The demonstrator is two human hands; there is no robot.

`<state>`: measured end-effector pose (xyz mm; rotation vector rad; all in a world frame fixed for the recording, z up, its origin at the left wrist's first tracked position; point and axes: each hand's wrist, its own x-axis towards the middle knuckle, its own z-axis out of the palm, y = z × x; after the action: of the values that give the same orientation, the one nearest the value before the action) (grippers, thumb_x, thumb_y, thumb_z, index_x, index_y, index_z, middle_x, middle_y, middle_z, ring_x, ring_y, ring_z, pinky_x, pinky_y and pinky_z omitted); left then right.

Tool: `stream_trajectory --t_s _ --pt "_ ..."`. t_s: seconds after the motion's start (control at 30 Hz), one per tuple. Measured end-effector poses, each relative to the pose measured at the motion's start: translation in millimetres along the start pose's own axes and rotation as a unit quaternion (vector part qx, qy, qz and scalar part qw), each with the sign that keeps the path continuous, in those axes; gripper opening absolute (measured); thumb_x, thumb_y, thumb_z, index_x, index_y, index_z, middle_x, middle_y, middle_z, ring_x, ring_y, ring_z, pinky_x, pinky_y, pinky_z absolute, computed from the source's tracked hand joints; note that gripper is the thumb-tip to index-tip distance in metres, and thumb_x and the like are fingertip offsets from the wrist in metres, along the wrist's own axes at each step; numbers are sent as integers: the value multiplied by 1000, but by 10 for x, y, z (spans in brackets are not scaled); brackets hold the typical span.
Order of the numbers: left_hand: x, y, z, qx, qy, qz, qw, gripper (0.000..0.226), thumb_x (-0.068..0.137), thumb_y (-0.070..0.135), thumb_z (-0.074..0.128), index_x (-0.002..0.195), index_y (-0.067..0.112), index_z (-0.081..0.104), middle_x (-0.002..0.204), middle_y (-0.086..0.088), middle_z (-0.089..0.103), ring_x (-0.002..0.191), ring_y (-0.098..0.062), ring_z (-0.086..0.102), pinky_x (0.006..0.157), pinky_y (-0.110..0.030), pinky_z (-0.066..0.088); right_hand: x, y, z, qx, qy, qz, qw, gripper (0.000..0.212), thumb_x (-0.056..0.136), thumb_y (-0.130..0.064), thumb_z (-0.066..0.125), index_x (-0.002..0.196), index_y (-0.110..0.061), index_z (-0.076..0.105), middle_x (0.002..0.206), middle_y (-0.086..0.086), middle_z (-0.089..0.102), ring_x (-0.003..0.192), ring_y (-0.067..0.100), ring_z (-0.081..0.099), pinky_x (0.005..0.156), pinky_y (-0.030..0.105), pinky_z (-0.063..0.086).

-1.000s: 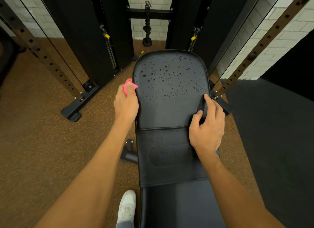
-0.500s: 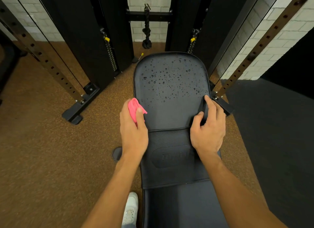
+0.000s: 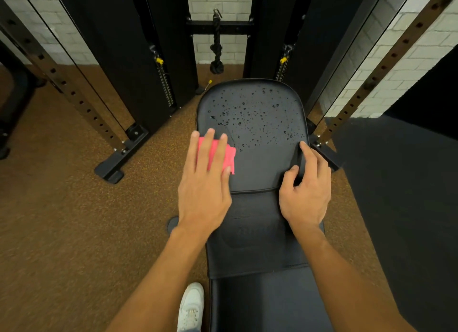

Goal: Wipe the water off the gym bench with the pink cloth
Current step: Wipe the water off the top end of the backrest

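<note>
The black gym bench (image 3: 257, 173) runs away from me, and its far pad is dotted with water drops (image 3: 252, 113). My left hand (image 3: 205, 180) lies flat with spread fingers on the pink cloth (image 3: 226, 156), pressing it onto the pad's near left part. The cloth shows between and beside my fingers; the rest is hidden under my palm. My right hand (image 3: 306, 190) grips the pad's right edge, index finger stretched along it.
Black cable-machine columns (image 3: 138, 59) and perforated uprights (image 3: 74, 94) stand close around the bench's far end. A black rope handle (image 3: 217, 47) hangs at the back. A rack foot (image 3: 111, 170) lies on the brown floor at left. My white shoe (image 3: 190, 307) is beside the bench.
My left hand carried the bunched cloth from beside the pad's left edge onto the pad and spread flat over it. My right hand stayed on the right edge.
</note>
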<state>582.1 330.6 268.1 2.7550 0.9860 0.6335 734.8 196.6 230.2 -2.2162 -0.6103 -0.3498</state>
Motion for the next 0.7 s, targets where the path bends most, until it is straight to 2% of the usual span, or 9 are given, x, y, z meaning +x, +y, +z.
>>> stream_trajectory --t_s 0.13,0.2,0.3,0.4,0.47,0.6,0.63,0.7 --pt "387 -2 16 -4 35 -56 998 58 111 23 46 166 15 31 173 -11 26 164 -33 11 130 -39 14 0 0 7 -1 1 3 1000 52 102 -26 50 154 -21 55 147 7 57 130 25 55 105 41 47" --pt "579 143 39 7 36 -58 998 57 110 23 46 164 12 33 171 -13 29 163 -36 13 132 -43 17 3 8 7 -1 -1 5 1000 52 102 -25 51 154 -22 55 147 7 57 129 26 55 104 43 49" --pt "509 329 70 28 8 16 999 58 111 26 44 165 14 31 173 -11 27 164 -36 11 132 -51 19 -5 14 12 -3 1 1 1000 52 102 -24 51 153 -21 55 146 7 58 128 26 56 103 46 50" --pt "188 236 42 44 -26 86 995 57 112 27 43 166 16 31 175 -9 23 165 -33 7 133 -51 19 0 9 13 -5 2 -2 1000 52 101 -23 51 153 -20 56 145 8 59 127 27 57 102 46 51" --pt "135 96 -18 38 -16 58 998 59 111 28 46 167 16 31 175 -8 22 165 -31 8 133 -49 19 -1 6 3 -3 1 -1 1000 52 101 -24 50 153 -20 56 144 8 59 125 26 57 100 46 51" --pt "527 139 -28 19 34 -49 998 58 111 26 47 166 14 31 174 -11 23 164 -34 9 132 -46 20 3 10 8 -1 -3 3 1000 52 102 -26 50 153 -22 55 145 7 58 126 26 56 101 48 51" --pt "609 234 -6 18 33 -52 998 59 111 26 46 166 14 30 174 -12 23 164 -35 9 133 -49 19 9 13 9 -2 -3 4 1000 52 102 -26 50 153 -22 55 145 7 58 126 26 56 101 48 51" --pt "604 424 58 19 13 2 1000 60 111 27 44 167 15 27 175 -11 21 164 -36 6 132 -53 18 7 18 12 -4 -3 4 1000 52 101 -25 50 153 -22 55 145 7 58 125 27 57 101 49 51"
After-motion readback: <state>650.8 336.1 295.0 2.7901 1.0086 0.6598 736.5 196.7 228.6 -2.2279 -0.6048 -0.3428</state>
